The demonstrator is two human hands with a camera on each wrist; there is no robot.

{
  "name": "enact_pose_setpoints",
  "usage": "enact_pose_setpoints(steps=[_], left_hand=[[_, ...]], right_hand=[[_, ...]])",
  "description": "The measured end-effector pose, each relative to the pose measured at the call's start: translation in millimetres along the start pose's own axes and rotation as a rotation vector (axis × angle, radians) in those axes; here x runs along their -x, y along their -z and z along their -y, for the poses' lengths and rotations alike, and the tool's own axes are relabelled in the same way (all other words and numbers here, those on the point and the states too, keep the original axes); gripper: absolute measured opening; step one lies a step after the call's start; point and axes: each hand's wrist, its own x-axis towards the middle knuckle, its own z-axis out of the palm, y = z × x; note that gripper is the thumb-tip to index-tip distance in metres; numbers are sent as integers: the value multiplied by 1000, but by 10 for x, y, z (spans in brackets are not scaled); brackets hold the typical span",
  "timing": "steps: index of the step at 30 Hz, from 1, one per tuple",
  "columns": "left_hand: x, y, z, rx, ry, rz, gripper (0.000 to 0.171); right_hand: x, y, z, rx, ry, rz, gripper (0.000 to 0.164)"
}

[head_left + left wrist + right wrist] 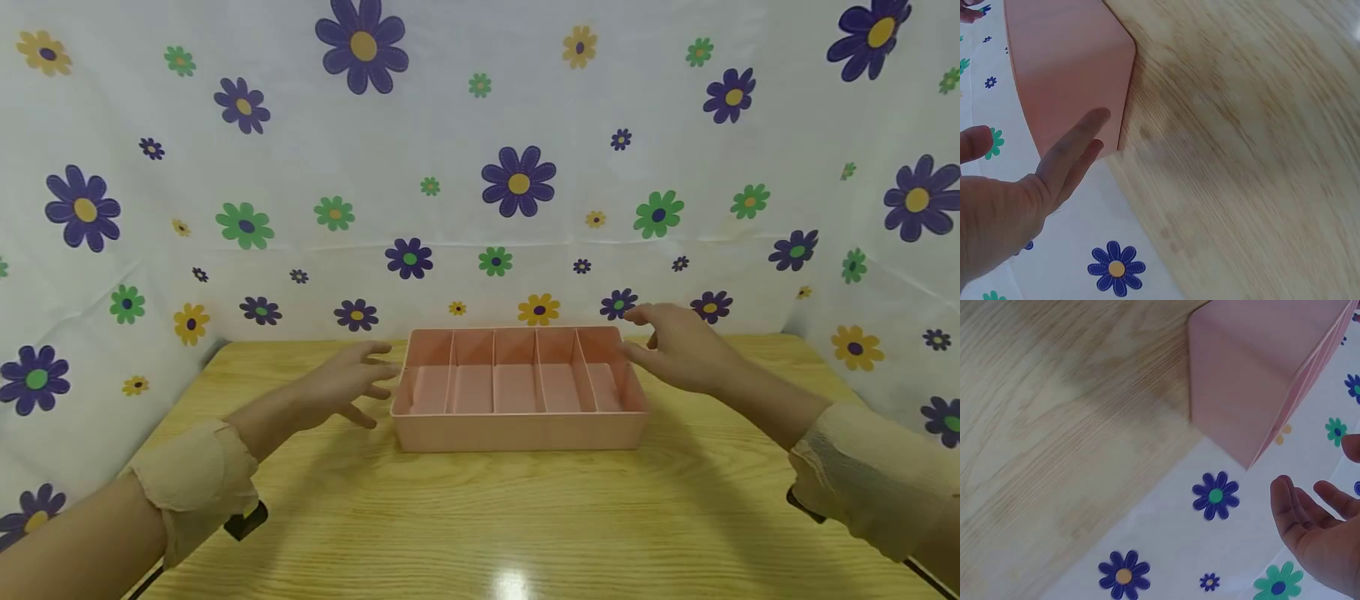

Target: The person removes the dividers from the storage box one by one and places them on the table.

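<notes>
One pink five-slot box (521,432) is set on the tabletop (480,508); left hand (337,385) is held beside it at 9 o'clock, fingers spread; right hand (681,348) at 2 o'clock, fingers loosely bent.

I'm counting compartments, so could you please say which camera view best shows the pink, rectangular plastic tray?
The head view: it shows the pink, rectangular plastic tray end to end, all five compartments visible. The left and right wrist views each show mainly outer walls, cropped.

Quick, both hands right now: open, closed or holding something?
Left hand: open, fingers spread, holding nothing, beside the box.
Right hand: open, holding nothing, at the box's other end.
</notes>
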Motion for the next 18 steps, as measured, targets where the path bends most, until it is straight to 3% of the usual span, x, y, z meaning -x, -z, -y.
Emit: enact_pose_setpoints(steps=[4, 10, 14, 18], left_hand=[[-101, -55, -38, 127, 55, 12, 66], [-229, -72, -9, 231, 113, 74, 71], [-300, -58, 40, 264, 109, 122, 75], [-330, -37, 77, 324, 121, 162, 74]], right_hand=[[-95, -78, 125, -93, -46, 27, 43], [-213, -268, 231, -214, -135, 126, 52], [-247, -447, 266, -218, -168, 189, 41], [-240, -611, 296, -155, -126, 205, 24]])
